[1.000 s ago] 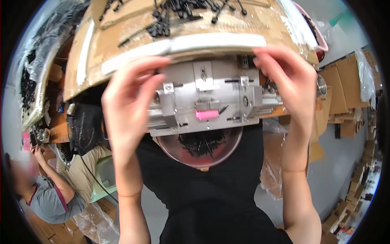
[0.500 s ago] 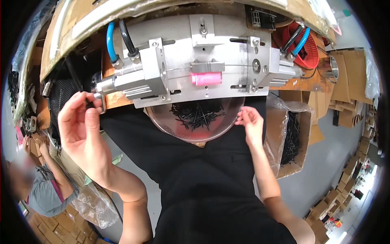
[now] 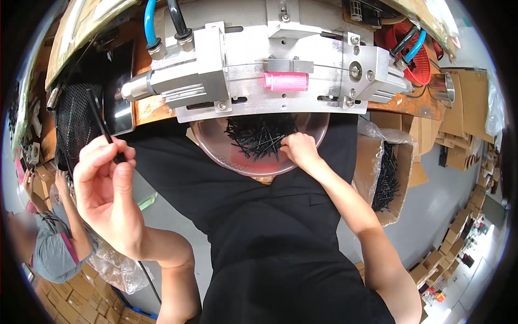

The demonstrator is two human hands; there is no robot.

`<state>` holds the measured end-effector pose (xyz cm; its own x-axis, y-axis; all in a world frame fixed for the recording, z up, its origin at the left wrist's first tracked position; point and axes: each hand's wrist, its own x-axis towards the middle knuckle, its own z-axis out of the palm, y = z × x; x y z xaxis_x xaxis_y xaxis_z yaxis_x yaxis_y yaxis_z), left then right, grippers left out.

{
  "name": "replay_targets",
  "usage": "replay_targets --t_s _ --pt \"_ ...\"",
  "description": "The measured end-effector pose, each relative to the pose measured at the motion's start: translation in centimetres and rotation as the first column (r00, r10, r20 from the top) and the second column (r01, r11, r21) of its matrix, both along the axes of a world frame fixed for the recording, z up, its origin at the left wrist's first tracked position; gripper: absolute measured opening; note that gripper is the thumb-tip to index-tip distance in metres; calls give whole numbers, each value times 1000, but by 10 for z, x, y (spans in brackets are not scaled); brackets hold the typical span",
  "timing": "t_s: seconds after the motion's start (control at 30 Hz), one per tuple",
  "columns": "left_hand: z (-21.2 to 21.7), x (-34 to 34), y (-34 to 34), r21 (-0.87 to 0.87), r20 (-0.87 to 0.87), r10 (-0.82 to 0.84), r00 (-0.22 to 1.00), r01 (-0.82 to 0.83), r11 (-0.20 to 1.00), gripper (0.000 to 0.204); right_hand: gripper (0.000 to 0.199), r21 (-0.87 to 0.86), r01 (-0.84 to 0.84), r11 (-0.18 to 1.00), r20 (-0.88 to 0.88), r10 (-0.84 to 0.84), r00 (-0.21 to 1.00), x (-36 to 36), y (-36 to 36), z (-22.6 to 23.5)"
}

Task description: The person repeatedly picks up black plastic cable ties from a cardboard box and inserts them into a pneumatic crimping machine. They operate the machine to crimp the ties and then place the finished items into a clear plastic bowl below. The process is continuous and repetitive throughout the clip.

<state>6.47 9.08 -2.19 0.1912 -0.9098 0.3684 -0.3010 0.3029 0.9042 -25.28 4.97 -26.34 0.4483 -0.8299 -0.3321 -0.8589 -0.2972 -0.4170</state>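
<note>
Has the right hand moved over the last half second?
Yes, leftward: the right hand was at the right rim of the bowl and is now at the black rods inside it.

Slim black rod: pinched in your left hand, its straight shaft tilted, the free end pointing away from you and leftward, a thicker dark end between your fingertips.
Translucent round bowl: open in front of you, pinkish inside, its far side hidden from view.
Loose black rods: heaped crisscross in that bowl, your right hand at the heap's right edge.
</note>
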Motion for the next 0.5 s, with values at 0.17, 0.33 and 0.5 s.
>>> replay_targets --t_s 0.17,0.33,0.5 --pt "-13 -13 -6 52 -69 17 997 -14 999 25 15 -88 -65 994 -112 55 992 12 6 -23" --pt "-7 -12 1 67 -104 37 994 -30 997 24 7 -128 -141 982 -82 131 988 13 0 -11" --pt "-6 -35 -2 104 -22 8 1000 -6 995 24 10 -135 -93 986 198 119 973 -7 0 114"
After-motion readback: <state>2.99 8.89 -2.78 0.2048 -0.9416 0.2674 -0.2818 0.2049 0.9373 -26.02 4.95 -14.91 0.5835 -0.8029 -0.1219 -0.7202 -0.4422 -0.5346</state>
